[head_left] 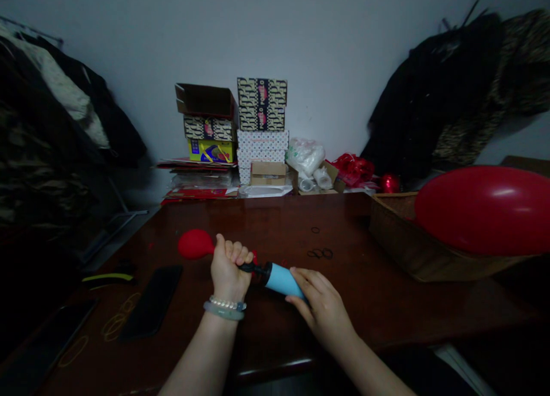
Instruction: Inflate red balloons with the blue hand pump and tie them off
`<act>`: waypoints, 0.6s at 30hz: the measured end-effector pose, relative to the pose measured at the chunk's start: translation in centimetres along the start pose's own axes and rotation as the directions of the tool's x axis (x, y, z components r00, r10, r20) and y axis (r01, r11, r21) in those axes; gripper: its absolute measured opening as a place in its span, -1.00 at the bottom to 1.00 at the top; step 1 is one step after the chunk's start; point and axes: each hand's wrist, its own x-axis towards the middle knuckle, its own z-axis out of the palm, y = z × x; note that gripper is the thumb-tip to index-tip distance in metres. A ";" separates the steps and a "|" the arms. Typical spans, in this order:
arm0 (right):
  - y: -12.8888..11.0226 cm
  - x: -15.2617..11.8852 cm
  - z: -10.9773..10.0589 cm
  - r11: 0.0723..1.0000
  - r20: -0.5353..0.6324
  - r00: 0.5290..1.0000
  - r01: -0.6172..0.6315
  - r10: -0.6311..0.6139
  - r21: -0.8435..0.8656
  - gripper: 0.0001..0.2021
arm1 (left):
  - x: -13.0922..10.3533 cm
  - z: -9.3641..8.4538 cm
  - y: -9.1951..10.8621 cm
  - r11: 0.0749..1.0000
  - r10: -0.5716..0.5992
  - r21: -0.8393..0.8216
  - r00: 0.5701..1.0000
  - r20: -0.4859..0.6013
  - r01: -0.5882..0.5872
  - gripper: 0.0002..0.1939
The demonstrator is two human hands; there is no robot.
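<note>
My left hand (230, 270), with bracelets at its wrist, is closed around the neck of a small, partly filled red balloon (194, 244). The balloon bulges out to the left of the fist. A hand balloon pump (281, 278) with a light blue barrel and black end extends between my hands, and its narrow black end runs into my left fist. Where the balloon's mouth meets the pump is hidden by the fingers. My right hand (320, 304) grips the lower right end of the blue barrel. Some red material lies on the table behind the pump.
At the right, a large red balloon (485, 210) rests in a wicker basket (395, 241). Black bands (322, 253) lie mid-table. To the left are a dark phone (154, 301), yellowish bands (75, 350) and a black-and-yellow item (107, 278). Stacked boxes (262, 109) stand behind the table.
</note>
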 end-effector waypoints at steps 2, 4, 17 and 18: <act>0.0 0.0 0.2 1.000 0.004 1.000 -0.004 0.004 -0.002 -0.57 | -0.2 0.2 -0.3 1.000 0.003 0.020 1.000 -0.001 -0.003 -0.41; 0.1 0.0 0.3 1.000 0.017 1.000 -0.011 0.011 -0.001 -0.56 | -0.3 0.1 -0.2 0.999 0.028 0.045 1.000 -0.014 -0.027 -0.41; 1.7 0.8 -1.3 0.999 0.049 0.998 0.029 -0.030 0.020 -0.52 | 1.8 -1.2 5.8 0.989 0.143 0.043 0.988 -0.063 -0.141 -0.41; 1.7 0.8 -1.3 0.999 0.047 0.998 0.034 -0.034 0.015 -0.52 | 1.7 -1.2 5.9 0.989 0.143 0.036 0.988 -0.061 -0.141 -0.41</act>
